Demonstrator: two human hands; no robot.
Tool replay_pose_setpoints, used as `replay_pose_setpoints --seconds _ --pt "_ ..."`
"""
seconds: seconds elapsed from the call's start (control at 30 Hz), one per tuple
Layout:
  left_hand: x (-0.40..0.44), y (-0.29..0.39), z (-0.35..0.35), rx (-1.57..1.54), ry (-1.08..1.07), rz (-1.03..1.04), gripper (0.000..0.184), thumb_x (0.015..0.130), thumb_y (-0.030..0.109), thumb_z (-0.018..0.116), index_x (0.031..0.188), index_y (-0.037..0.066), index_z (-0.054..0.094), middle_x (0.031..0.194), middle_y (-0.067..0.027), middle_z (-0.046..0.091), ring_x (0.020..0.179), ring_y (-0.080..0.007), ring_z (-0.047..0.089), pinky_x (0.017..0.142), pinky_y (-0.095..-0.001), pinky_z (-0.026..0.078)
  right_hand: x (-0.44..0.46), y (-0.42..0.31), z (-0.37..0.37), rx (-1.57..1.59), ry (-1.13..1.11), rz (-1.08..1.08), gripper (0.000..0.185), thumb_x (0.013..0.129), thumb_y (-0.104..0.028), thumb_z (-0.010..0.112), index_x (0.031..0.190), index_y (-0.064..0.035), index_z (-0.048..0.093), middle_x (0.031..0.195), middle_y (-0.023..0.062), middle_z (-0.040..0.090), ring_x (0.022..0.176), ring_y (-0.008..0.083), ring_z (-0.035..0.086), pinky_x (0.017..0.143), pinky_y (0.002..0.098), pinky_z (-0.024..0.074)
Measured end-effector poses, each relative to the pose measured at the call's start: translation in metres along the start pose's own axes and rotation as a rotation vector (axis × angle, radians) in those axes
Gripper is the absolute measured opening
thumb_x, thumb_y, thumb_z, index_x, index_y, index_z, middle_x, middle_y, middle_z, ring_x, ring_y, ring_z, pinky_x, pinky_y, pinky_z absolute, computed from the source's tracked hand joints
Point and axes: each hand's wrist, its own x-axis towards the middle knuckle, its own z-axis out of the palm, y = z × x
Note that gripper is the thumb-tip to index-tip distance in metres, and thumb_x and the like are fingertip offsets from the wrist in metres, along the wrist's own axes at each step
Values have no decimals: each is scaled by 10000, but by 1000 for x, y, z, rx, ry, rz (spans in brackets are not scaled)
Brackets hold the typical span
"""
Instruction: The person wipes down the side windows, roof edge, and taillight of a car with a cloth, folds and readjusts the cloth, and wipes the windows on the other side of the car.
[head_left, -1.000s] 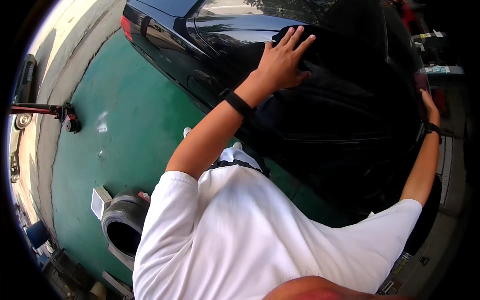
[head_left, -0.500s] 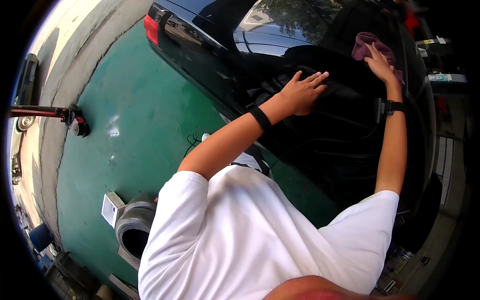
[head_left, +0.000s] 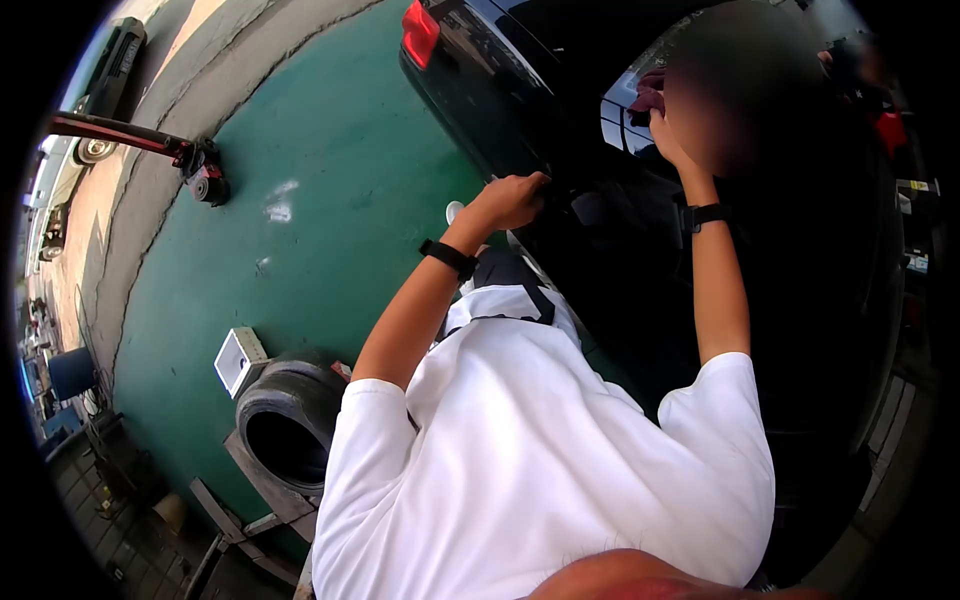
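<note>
A black car (head_left: 470, 60) with a red tail light (head_left: 421, 35) fills the right of the head view. My right hand (head_left: 672, 138) is up at its side window (head_left: 615, 115), with a bunched purple cloth (head_left: 648, 92) in the fingers. A dark blurred patch covers part of this hand and the glass beyond. Lower down, my left hand (head_left: 512, 200) is at the side of the car, its fingers curled in. What those fingers hold, if anything, is hidden against the dark bodywork.
Worn tyres (head_left: 290, 415) and a white box (head_left: 240, 358) stand on the green floor (head_left: 330, 190) at lower left. A red jack-like arm with a wheel (head_left: 205, 180) reaches in from the left. Another vehicle (head_left: 115, 65) is parked outside.
My right hand has moved the cloth leftward across the car to the window glass. My left hand has gone from spread on the car to curled lower left. The view has shifted.
</note>
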Motion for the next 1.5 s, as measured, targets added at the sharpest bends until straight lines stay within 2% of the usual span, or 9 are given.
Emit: replay_pose_setpoints --seconds 0.33,0.57,0.8,0.97,1.07,1.17,1.3,1.43,1.5 --pt "-32 -81 -93 -408 223 -176 640 953 112 607 1524 98 321 1377 -223 565 1157 -338 650 968 -426 527 -19 -99 -30 809 160 43 330 950 -253 511 1061 -10 704 1040 187 720 1015 361 679 912 429 510" --pt "-7 -42 -170 -538 175 -271 698 1050 365 534 1581 80 183 1502 -248 434 1275 -334 571 1000 -427 500 -17 -151 -28 2272 -279 533 464 1066 -359 435 1424 -68 483 1448 89 516 1315 244 495 1122 428 402" --pt "48 -35 -188 -589 260 -88 702 954 200 675 1516 56 279 1293 -181 552 1134 -264 611 968 -401 513 12 -195 -26 2378 -548 349 558 1050 -390 380 1478 -34 422 1527 162 436 1426 309 391 1223 474 268" --pt "55 -66 -199 -590 374 -172 621 837 17 661 1386 30 370 1102 -137 580 999 -231 630 877 -349 523 12 -181 -10 2414 -711 138 524 1054 -336 342 1459 -20 443 1482 185 488 1365 353 477 1181 489 358" --pt "53 -85 -217 -506 431 -136 563 820 -11 658 1313 21 387 994 -128 598 934 -213 638 829 -321 507 20 -181 -31 2026 -520 376 408 1053 -241 408 1375 -28 540 1325 146 613 1225 280 595 1091 408 454" --pt "45 -116 -244 -294 443 -47 499 839 -41 678 1256 34 415 998 -102 579 905 -218 624 861 -308 496 42 -202 -67 1421 -378 93 163 976 -72 557 1076 -15 672 891 11 649 843 89 603 777 270 489" --pt "8 -90 -323 -502 100 32 443 861 -104 640 1201 64 413 1167 -70 498 1055 -145 542 884 -289 474 65 -219 -74 1473 -414 0 66 909 -35 631 970 -10 637 841 -8 622 755 58 580 689 219 466" --pt "-2 -123 -360 -677 482 172 404 846 -97 650 1170 31 445 965 -89 587 908 -155 632 803 -275 513 101 -253 -94 1743 -454 -151 95 877 -28 663 966 -11 636 849 -8 630 743 50 573 675 211 461" --pt "10 -137 -370 -612 543 43 392 845 -106 630 1169 30 455 907 -92 584 884 -168 641 787 -279 512 132 -291 -100 1338 -624 -280 143 829 15 664 965 -9 626 851 34 641 757 101 609 684 254 486"
